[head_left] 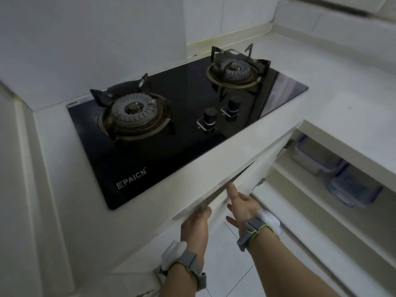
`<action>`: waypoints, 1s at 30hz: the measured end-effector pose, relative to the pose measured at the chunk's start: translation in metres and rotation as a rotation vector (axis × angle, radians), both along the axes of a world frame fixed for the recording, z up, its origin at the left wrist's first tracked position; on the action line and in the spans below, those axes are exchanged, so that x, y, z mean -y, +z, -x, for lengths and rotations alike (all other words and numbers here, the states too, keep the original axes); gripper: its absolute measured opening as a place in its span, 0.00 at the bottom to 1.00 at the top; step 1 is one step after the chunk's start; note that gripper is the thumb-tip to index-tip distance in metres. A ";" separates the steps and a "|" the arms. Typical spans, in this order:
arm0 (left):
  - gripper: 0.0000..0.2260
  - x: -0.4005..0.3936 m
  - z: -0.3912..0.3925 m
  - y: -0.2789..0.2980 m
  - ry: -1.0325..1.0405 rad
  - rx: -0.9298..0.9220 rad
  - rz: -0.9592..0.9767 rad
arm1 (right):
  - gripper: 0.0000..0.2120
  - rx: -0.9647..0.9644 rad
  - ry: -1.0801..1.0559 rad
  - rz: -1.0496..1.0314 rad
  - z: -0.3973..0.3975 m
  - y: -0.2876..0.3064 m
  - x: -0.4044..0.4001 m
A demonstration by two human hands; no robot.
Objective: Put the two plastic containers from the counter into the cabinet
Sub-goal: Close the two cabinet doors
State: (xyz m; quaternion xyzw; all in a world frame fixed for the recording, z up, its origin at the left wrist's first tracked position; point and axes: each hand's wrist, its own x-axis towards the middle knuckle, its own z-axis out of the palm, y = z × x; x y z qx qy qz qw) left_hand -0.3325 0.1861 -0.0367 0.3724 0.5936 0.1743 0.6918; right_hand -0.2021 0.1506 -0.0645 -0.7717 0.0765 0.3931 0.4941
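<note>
White kitchen counter with a black two-burner gas stove; beneath it, an open cabinet. Two clear plastic containers with blue clips sit side by side on its shelf. Left hand grips the cabinet door edge, fingers curled under it; right hand rests open-fingered against the door.

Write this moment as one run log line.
containers: inside cabinet | left hand: on door edge | right hand: open, on door

Two clear plastic containers with blue-trimmed lids lie flat inside the open cabinet. The upper container and lower container sit just beside each other.
</note>
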 end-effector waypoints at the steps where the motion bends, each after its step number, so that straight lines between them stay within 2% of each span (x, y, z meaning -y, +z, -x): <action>1: 0.08 0.010 0.000 0.004 -0.027 -0.004 0.006 | 0.59 0.003 -0.009 0.026 -0.001 -0.005 0.012; 3: 0.06 0.036 -0.004 0.006 -0.106 -0.018 0.028 | 0.55 0.016 -0.023 0.103 -0.005 -0.010 0.046; 7: 0.07 0.105 -0.028 0.013 -0.601 -0.169 0.007 | 0.38 -0.026 -0.171 0.144 -0.019 -0.007 0.125; 8: 0.06 0.120 -0.042 0.015 -0.740 -0.157 0.008 | 0.36 -0.011 -0.208 0.131 -0.025 -0.003 0.144; 10: 0.09 0.150 -0.079 0.012 -0.940 -0.116 -0.073 | 0.37 0.001 -0.217 0.148 -0.046 0.000 0.185; 12: 0.11 0.184 -0.118 0.008 -0.906 -0.064 -0.011 | 0.40 -0.041 -0.181 0.145 -0.072 -0.009 0.227; 14: 0.09 0.212 -0.156 0.004 -0.841 -0.002 0.081 | 0.39 -0.042 -0.154 0.226 -0.099 -0.018 0.264; 16: 0.08 0.240 -0.193 -0.001 -0.709 0.079 0.194 | 0.37 -0.035 -0.215 0.251 -0.126 -0.021 0.296; 18: 0.12 0.250 -0.218 -0.004 -0.531 0.157 0.284 | 0.45 -0.015 -0.261 0.205 -0.140 -0.010 0.303; 20: 0.10 0.257 -0.240 -0.005 -0.400 0.183 0.328 | 0.57 -0.044 -0.383 0.153 -0.154 -0.002 0.310; 23: 0.06 0.266 -0.268 -0.012 -0.372 0.158 0.279 | 0.70 -0.092 -0.491 0.092 -0.178 0.007 0.321; 26: 0.10 0.276 -0.295 -0.020 -0.441 0.121 0.224 | 0.70 -0.071 -0.531 0.050 -0.204 0.007 0.333; 30: 0.13 0.294 -0.331 -0.024 -0.446 0.134 0.177 | 0.60 -0.010 -0.600 -0.087 -0.237 -0.001 0.344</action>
